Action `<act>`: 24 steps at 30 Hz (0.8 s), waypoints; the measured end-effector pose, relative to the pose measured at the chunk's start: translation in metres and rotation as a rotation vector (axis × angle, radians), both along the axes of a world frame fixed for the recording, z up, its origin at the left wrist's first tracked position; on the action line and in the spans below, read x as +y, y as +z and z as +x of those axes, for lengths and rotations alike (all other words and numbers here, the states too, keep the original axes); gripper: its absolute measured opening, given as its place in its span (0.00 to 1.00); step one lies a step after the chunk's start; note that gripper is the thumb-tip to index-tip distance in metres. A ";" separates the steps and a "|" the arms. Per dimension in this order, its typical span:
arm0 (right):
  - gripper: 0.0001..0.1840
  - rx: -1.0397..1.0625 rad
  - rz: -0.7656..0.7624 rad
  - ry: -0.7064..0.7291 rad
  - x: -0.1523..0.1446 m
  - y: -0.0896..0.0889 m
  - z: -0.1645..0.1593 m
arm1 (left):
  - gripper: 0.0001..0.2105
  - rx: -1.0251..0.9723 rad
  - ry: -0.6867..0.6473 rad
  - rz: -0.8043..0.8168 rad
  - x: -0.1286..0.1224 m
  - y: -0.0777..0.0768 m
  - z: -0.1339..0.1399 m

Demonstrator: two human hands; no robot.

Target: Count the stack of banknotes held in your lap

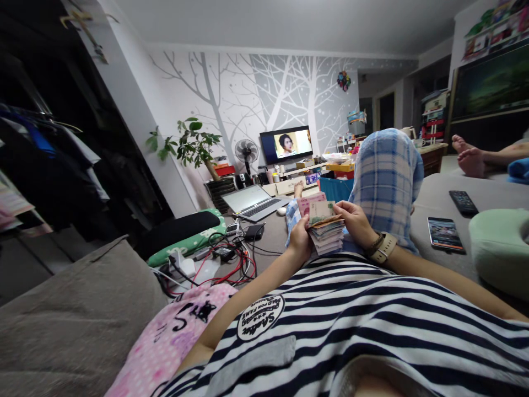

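Note:
A thick stack of banknotes (328, 238) rests over my lap, its lower ends fanned in layers. My left hand (301, 240) grips the stack along its left side, thumb on top. At the upper right corner, my right hand (354, 220) pinches a pale greenish note (321, 209) between thumb and fingers. A pink note (306, 203) sticks up behind it on the left. The lower fingers of both hands are partly hidden by the notes. On my right wrist are a light watch strap (384, 248) and a dark bracelet.
An open laptop (258, 204) stands ahead on the left, with tangled cables (235, 264) nearer. To the right lie a phone (445, 234), a remote (463, 203) and a green neck pillow (500, 248). Another person's feet (470, 159) rest at far right. My raised knee (386, 182) stands behind my right hand.

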State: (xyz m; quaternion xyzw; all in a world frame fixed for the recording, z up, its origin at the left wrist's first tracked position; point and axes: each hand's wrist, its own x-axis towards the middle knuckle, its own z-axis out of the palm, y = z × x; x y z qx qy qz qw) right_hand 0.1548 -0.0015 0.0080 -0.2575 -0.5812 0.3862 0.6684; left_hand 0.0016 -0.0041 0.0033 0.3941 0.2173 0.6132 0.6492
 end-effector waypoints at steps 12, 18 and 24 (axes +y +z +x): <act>0.31 -0.014 0.003 -0.041 0.000 0.002 0.000 | 0.08 0.035 0.080 0.023 -0.004 0.001 -0.001; 0.30 -0.037 0.017 -0.035 0.000 0.001 0.001 | 0.10 0.050 0.043 0.028 -0.008 0.004 0.000; 0.25 -0.042 0.054 -0.026 -0.006 0.005 0.002 | 0.13 -0.033 0.063 0.023 -0.003 0.005 0.004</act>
